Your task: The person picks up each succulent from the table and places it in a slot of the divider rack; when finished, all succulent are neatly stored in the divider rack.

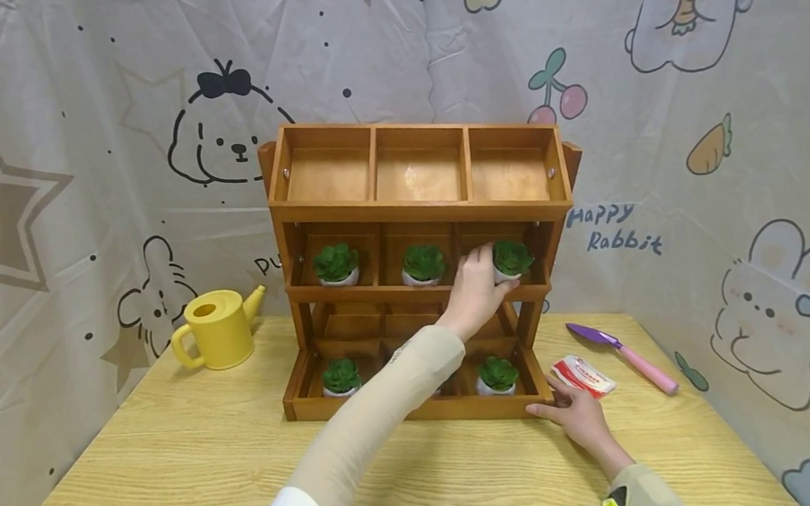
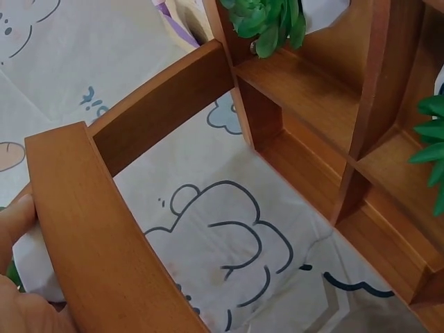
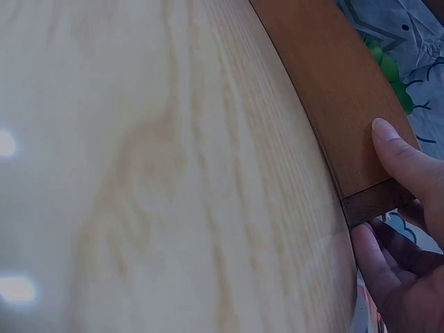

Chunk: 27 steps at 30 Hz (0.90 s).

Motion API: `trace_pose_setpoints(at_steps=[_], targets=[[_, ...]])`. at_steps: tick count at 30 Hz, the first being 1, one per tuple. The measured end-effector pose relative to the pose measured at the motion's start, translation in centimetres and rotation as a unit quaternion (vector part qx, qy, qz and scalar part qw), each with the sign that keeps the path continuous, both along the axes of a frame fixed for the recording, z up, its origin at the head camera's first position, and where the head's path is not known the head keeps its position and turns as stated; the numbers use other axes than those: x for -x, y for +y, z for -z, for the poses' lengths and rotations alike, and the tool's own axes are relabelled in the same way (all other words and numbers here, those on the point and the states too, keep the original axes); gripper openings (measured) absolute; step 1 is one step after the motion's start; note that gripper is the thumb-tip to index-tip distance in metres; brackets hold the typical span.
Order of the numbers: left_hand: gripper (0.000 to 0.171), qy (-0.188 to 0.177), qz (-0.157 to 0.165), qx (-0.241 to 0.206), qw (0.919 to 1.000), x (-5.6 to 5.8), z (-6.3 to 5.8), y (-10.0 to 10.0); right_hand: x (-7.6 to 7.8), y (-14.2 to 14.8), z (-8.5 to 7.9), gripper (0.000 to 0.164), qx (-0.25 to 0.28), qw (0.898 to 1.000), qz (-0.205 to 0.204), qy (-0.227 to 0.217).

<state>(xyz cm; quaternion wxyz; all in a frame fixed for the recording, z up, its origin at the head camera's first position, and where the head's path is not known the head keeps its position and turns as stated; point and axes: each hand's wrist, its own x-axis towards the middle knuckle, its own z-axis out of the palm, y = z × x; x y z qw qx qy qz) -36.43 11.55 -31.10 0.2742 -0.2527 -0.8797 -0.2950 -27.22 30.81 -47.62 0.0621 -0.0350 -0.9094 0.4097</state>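
A brown three-tier wooden shelf [image 1: 416, 214], each tier split into three compartments, stands on the table. My left hand [image 1: 474, 291] grips the white pot of a small green succulent [image 1: 513, 258] in the middle tier's right compartment. In the left wrist view, part of that white pot [image 2: 38, 263] shows behind a wooden rail. Two more potted succulents [image 1: 336, 264] sit in the same tier. On the bottom tier, succulents stand at left and right [image 1: 497, 374]; my left forearm mostly hides the middle. My right hand [image 1: 580, 415] holds the bottom tier's front right corner, thumb on its front face.
On the left of the table stands a yellow watering can [image 1: 221, 328]. To the right lie a red-and-white packet [image 1: 584, 375] and a small trowel [image 1: 624, 355] with purple blade and pink handle. Printed cloth [image 1: 364, 68] hangs behind and along both sides of the wooden table [image 1: 179, 457].
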Motion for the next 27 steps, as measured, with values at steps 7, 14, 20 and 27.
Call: trace_pose_setpoints(at_steps=[7, 14, 20, 27], targets=[[0.063, 0.005, -0.002, 0.004, 1.0, 0.1, 0.0, 0.1, 0.0, 0.0, 0.0, 0.082, 0.002, 1.0, -0.001, -0.001], [0.062, -0.015, -0.004, -0.004, 0.9999, 0.0, 0.0, 0.1, 0.0, 0.0, 0.0, 0.083, -0.001, 1.0, -0.003, -0.005], [0.059, -0.028, -0.006, -0.005, 0.9996, -0.2, -0.4, 0.2, 0.0, 0.0, 0.1, 0.083, -0.001, 1.0, -0.003, -0.002], [0.054, -0.058, -0.013, 0.0, 0.9982, -0.3, -1.0, 0.2, 0.0, 0.1, 0.0, 0.083, -0.002, 1.0, -0.007, 0.0]])
